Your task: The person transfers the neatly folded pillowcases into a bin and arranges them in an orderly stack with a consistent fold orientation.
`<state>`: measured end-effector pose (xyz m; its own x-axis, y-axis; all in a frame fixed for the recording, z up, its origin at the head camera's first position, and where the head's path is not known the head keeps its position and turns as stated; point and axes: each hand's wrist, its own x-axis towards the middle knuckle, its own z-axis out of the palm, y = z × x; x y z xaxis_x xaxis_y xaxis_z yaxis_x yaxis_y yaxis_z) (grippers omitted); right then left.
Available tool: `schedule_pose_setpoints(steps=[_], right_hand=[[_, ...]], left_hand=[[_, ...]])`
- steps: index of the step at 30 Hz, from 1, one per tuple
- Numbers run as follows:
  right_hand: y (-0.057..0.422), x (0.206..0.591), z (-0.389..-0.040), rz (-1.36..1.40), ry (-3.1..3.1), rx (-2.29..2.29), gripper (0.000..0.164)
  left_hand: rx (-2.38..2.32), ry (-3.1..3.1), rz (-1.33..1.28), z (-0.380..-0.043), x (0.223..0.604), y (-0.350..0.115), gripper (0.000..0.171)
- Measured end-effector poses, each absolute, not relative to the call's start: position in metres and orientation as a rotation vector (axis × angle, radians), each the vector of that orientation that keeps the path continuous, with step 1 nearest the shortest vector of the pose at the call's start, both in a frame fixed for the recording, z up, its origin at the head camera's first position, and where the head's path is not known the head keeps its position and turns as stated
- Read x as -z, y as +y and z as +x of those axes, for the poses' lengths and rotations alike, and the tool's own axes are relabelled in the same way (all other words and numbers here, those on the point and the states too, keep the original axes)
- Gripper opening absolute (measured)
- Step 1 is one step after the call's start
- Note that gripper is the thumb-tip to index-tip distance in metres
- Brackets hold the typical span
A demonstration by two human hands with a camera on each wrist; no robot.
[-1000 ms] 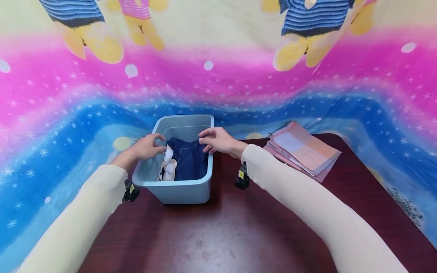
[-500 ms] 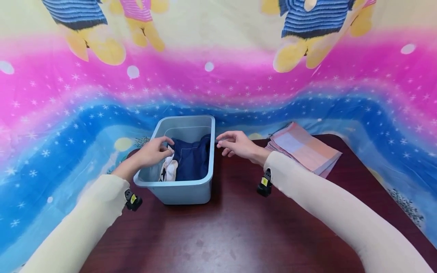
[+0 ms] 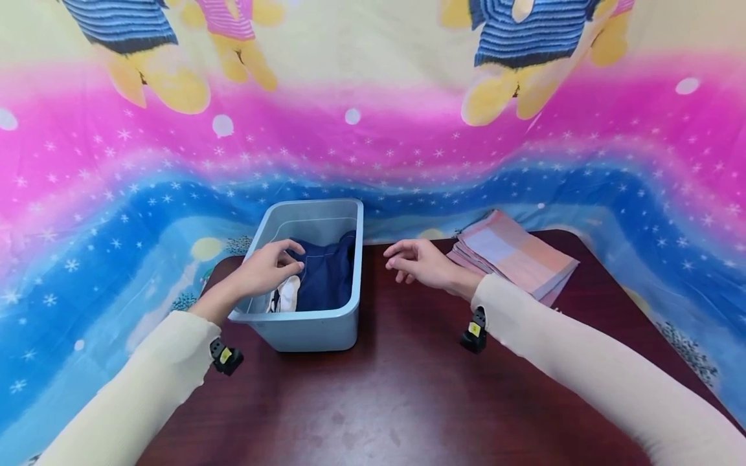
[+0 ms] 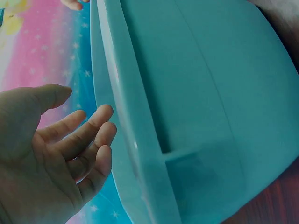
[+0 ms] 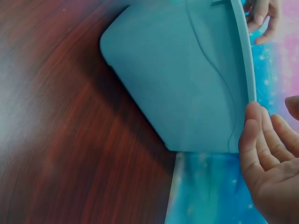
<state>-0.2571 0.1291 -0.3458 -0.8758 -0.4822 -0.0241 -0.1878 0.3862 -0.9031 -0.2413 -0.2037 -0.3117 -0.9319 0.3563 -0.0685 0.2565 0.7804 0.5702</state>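
Observation:
A grey-blue plastic bin [image 3: 317,333] stands on the table. Inside it lies dark navy cloth [image 3: 327,275], beside a smaller white piece with dark marks [image 3: 288,295]. Over the bin's left side hovers my left hand [image 3: 263,268], its fingers loosely bent and nothing between them; in the left wrist view this hand [image 4: 60,149] appears beside the bin's rim [image 4: 128,121]. To the right of the bin, apart from it in the head view, my right hand [image 3: 425,264] hangs in the air with relaxed fingers and holds nothing. The right wrist view shows its palm [image 5: 278,184].
A stack of folded pink, orange and grey checked cloths [image 3: 515,251] lies at the table's back right. The dark red-brown table [image 3: 384,395] has a curtain [image 3: 408,155] with printed bears and snowflakes behind it and along its sides.
My right hand has moved from the navy cloth over the bin's right rim out to the right. My left hand has shifted slightly right and nearer. The cloths stay in the bin.

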Motion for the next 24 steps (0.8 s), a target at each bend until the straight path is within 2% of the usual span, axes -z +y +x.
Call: schedule_pose_setpoints(steps=[11,24], right_hand=[[0.156,0.349,-0.256,-0.622,2.414,1.459,0.03],[0.182,0.351,-0.261,-0.521,2.467,1.384,0.032]], left_hand=[[-0.88,2.799,0.537,-0.234,0.302,-0.182,0.036],[-0.881,2.794,0.58,-0.229,0.298,-0.143,0.034]])
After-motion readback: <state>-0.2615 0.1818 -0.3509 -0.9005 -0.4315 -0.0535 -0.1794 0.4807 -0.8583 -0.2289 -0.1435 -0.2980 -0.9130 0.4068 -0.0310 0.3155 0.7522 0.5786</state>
